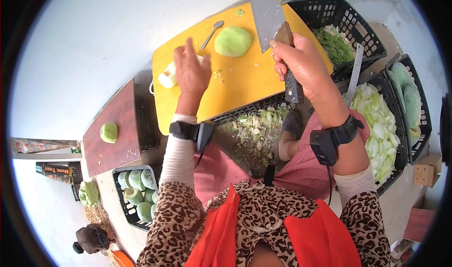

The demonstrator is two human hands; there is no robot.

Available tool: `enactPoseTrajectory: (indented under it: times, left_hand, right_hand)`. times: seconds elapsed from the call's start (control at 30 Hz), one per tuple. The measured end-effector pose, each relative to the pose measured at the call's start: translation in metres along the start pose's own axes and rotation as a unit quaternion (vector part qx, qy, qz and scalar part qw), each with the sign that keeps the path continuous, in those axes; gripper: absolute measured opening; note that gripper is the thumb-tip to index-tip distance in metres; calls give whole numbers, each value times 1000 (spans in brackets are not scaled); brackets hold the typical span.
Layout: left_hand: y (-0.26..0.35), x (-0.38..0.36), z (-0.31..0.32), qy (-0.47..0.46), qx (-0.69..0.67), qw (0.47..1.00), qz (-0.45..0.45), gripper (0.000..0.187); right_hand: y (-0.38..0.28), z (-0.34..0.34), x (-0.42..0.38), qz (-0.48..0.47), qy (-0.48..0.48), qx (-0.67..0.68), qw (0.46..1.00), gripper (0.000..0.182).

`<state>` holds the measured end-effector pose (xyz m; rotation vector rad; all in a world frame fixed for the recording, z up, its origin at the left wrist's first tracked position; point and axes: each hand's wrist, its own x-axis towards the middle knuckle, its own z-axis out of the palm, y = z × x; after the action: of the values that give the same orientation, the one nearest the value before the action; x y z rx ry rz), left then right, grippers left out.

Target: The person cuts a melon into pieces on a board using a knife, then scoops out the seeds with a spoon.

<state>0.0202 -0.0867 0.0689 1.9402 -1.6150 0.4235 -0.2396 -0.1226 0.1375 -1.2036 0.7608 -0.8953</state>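
My right hand is wrapped around the dark handle of a cleaver, its broad grey blade raised over the far right of a yellow cutting board. Fingers apart and slightly blurred, my left hand is over a pale, whitish gourd piece at the board's left and hides part of it. Between the hands lies a peeled light-green gourd half, dome side up. A metal spoon rests beside it, with small scraps scattered around.
On the right stand black crates with leafy trimmings, sliced gourd and whole gourds. Another blade leans there. Peelings litter the floor. At left are a reddish board, a gourd crate and another person.
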Motion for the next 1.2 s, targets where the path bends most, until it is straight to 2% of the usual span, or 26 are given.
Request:
enactPoseTrajectory:
  times: [0.1, 0.23, 0.33, 0.43, 0.53, 0.63, 0.93, 1.03, 1.2]
  left_hand:
    - [20, 20, 31, -58, -14, 995, 77, 75]
    - [33, 37, 71, -192, 11, 981, 15, 87]
    - [37, 43, 84, -253, 16, 967, -12, 86]
    - [35, 46, 88, -230, 52, 972, 20, 90]
    - [38, 52, 87, -247, 47, 968, 21, 78]
    - [43, 59, 87, -269, 56, 961, 3, 75]
    - [45, 60, 90, -268, 90, 959, 9, 85]
    - [41, 62, 88, -269, 72, 960, 14, 86]
    - [6, 74, 100, -234, -89, 967, -49, 81]
  right_hand:
    - [-6, 3, -3, 2, 26, 19, 999, 17]
    - [-6, -2, -5, 1, 20, 16, 1000, 18]
    - [-8, -5, -5, 15, 30, 11, 999, 18]
    - [-6, -7, -5, 9, 26, 20, 999, 17]
    - [-7, -5, -6, 14, 14, 28, 999, 17]
    - [-7, -2, -7, 30, 4, 32, 999, 18]
    - [-10, -4, -8, 23, 22, 47, 998, 16]
    - [-5, -9, -5, 29, 22, 56, 998, 17]
    - [-4, -14, -5, 28, 28, 83, 996, 17]
